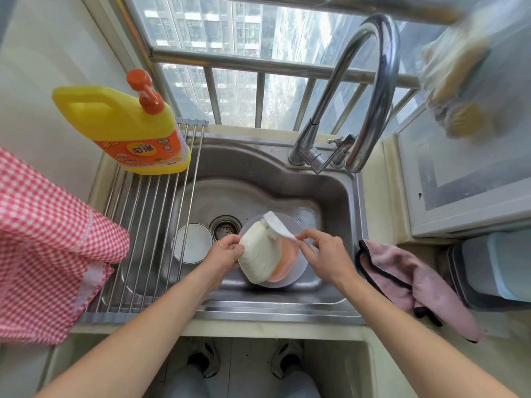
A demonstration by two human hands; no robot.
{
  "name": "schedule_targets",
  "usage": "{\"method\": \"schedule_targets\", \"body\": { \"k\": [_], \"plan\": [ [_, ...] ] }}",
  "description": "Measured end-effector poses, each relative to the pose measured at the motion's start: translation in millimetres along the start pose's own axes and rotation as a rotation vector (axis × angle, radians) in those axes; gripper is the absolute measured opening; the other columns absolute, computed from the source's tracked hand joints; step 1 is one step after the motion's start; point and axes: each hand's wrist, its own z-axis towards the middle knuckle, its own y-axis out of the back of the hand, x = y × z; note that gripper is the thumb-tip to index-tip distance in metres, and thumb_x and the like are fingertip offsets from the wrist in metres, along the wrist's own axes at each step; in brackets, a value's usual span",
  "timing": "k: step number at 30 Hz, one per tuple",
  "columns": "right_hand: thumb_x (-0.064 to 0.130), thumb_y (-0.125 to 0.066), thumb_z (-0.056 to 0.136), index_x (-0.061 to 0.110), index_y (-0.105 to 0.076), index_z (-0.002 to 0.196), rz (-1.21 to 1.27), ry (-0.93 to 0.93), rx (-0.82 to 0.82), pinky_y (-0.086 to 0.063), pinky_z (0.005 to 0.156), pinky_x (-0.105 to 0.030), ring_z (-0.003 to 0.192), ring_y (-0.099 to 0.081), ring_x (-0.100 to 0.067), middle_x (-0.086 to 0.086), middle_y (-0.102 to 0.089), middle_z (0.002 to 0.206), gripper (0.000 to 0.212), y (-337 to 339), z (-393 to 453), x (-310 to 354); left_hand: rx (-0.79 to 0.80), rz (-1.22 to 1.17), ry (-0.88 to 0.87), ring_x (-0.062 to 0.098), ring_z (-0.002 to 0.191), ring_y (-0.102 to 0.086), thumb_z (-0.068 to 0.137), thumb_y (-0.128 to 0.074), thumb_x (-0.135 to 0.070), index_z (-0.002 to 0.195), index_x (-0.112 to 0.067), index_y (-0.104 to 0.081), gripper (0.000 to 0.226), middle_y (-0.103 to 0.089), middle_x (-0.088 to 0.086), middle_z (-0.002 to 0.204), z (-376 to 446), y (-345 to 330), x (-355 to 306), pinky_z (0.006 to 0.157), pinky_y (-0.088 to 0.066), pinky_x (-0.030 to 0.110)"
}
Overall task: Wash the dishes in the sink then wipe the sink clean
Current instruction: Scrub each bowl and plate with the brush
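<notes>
Over the sink (339, 196), the left hand (227, 251) grips a cream bowl (258, 254) by its rim, likely wet, slippery and breakable, while the right hand (321, 254) pinches a white brush (277, 225).

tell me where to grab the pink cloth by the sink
Pinch the pink cloth at its dark-edged corner near the sink rim, coming from above. That end is humped up off the counter, so fingers can likely close on the fold; the rest lies flat.

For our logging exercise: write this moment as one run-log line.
stage: washing | left hand: holds cream dish | right hand: scrubs with white brush | sink: plate, bowl
</notes>
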Motion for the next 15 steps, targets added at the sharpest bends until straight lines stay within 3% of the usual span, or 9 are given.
{"method": "schedule_targets", "body": {
  "k": [3, 7, 11, 13, 15],
  "plan": [
    [0.033, -0.066, 0.096, 0.032, -0.072, 0.097, 0.027, 0.079, 0.108, -0.036, 0.054, -0.015, 0.05, -0.048, -0.002, 0.025, -0.052, 0.049, 0.006, 7.8, -2.9, 12.5, 0.003, 0.013, 0.003, 0.005, 0.067, -0.06, 0.101, -0.048, 0.002, 0.103, -0.011, -0.063, 0.02, -0.063, -0.007, 0.065, 0.1, 2.5, -1.1, 0.062, -0.053, 0.022],
    [0.039, -0.061, 0.093, 0.038, -0.07, 0.095, -0.053, -0.072, 0.028, -0.046, 0.055, -0.028, 0.046, -0.047, -0.01, 0.009, -0.057, 0.054, 0.008, 6.3, 10.5, 5.0, 0.013, 0.041, -0.009, 0.003, 0.065, -0.06, 0.101, -0.049, 0.002, 0.103, -0.01, -0.063, 0.019, -0.063, -0.005, 0.068, -4.4, 0.9, -2.7, 0.059, -0.053, 0.019],
    [0.037, -0.065, 0.095, 0.035, -0.072, 0.099, 0.039, 0.133, 0.163, -0.033, 0.052, -0.019, 0.047, -0.037, -0.012, 0.008, -0.051, 0.051, 0.008, 2.4, -9.7, 17.1, -0.019, 0.019, 0.0, 0.012, 0.076, -0.061, 0.102, -0.049, 0.002, 0.111, -0.006, -0.063, 0.019, -0.064, 0.004, 0.081, -3.5, 2.8, -1.5, 0.061, -0.054, 0.02],
    [0.038, -0.065, 0.094, 0.037, -0.071, 0.1, -0.004, 0.101, 0.108, -0.038, 0.054, -0.022, 0.048, -0.044, -0.013, 0.01, -0.059, 0.057, 0.009, -2.8, -12.7, 10.6, -0.026, 0.019, 0.008, 0.013, 0.078, -0.06, 0.102, -0.049, 0.001, 0.112, -0.006, -0.064, 0.019, -0.065, 0.005, 0.085, -4.8, 2.3, -2.2, 0.063, -0.054, 0.021],
    [0.041, -0.063, 0.093, 0.042, -0.068, 0.1, -0.045, -0.048, -0.018, -0.043, 0.055, -0.028, 0.049, -0.05, -0.013, 0.008, -0.058, 0.054, 0.009, -5.1, -6.8, 2.4, -0.024, 0.024, 0.013, 0.012, 0.078, -0.06, 0.102, -0.049, 0.0, 0.105, -0.009, -0.065, 0.019, -0.065, 0.004, 0.085, -7.3, -2.1, -4.1, 0.064, -0.053, 0.02]
  ]
}}
